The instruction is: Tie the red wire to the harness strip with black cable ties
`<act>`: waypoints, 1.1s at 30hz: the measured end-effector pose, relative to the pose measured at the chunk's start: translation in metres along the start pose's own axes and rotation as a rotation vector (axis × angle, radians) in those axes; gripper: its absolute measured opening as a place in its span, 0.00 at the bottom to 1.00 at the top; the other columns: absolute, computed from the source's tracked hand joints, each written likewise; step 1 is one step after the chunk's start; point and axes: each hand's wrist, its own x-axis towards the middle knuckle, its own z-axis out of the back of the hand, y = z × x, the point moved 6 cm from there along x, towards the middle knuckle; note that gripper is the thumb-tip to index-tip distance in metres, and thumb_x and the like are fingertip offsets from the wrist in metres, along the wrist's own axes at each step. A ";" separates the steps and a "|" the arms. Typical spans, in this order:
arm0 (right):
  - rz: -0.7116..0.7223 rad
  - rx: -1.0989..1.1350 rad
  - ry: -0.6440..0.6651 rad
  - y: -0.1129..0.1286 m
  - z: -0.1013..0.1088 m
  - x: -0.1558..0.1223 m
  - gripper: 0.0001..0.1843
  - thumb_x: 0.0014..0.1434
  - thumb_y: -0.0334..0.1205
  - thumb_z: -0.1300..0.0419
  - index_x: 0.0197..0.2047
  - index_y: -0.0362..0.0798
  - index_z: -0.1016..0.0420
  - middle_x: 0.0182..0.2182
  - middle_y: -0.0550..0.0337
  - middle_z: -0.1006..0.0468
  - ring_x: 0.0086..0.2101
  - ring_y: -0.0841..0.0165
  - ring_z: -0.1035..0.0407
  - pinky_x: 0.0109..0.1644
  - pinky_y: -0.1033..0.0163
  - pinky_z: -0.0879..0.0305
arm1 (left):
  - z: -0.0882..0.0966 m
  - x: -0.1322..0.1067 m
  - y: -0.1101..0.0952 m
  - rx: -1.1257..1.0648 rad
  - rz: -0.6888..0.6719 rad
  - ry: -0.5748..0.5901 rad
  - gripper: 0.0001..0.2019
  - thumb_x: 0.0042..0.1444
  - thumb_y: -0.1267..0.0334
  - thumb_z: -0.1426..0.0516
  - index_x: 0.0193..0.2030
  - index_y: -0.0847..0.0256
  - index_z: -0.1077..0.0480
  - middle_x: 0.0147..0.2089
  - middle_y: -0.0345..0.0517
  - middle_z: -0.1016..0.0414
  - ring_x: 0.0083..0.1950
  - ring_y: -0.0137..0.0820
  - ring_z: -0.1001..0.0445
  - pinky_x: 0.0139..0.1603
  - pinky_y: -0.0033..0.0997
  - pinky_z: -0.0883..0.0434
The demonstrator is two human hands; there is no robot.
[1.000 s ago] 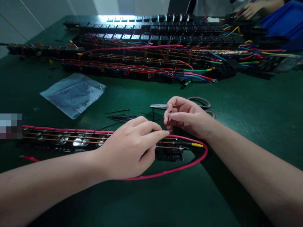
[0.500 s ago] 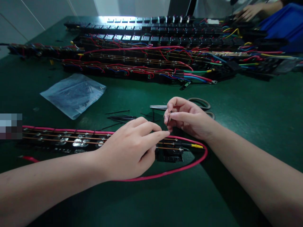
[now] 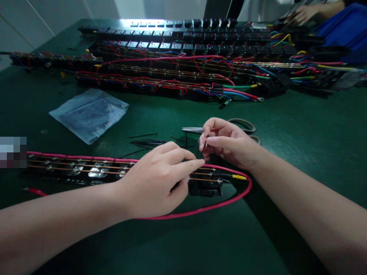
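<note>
A long black strip of relays with copper bars (image 3: 86, 172) lies across the green mat in front of me. A pink wire (image 3: 223, 202) runs along its top and loops back round its right end. My left hand (image 3: 156, 179) rests on the strip, fingers curled and pressing on the wire and bars. My right hand (image 3: 226, 143) hovers just behind the strip's right end and pinches a thin black cable tie (image 3: 204, 143) between thumb and forefinger. The tie's lower part is hidden by my fingers.
Scissors (image 3: 229, 128) lie behind my right hand. Loose black cable ties (image 3: 146, 142) and a clear plastic bag (image 3: 88, 112) sit to the left. Several wired relay strips (image 3: 183, 65) fill the far half of the table. Another person's hand (image 3: 304, 14) works at the top right.
My right hand has closed a little tighter on the cable tie, hiding more of it. My left hand stays put.
</note>
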 end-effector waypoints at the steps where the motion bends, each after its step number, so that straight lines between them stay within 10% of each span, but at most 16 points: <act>1: -0.001 0.001 0.000 0.000 0.000 0.000 0.12 0.56 0.34 0.35 0.38 0.45 0.36 0.29 0.63 0.21 0.26 0.76 0.26 0.31 0.71 0.27 | 0.000 0.000 0.000 0.000 -0.001 -0.001 0.19 0.60 0.74 0.47 0.58 0.66 0.29 0.51 0.46 0.25 0.47 0.33 0.33 0.52 0.35 0.34; 33: 0.025 0.006 0.042 0.002 -0.004 -0.001 0.11 0.58 0.33 0.36 0.39 0.44 0.35 0.30 0.62 0.20 0.27 0.75 0.25 0.31 0.71 0.26 | 0.001 0.001 -0.002 -0.010 -0.018 -0.021 0.18 0.60 0.75 0.47 0.56 0.64 0.27 0.51 0.46 0.24 0.47 0.33 0.32 0.51 0.36 0.32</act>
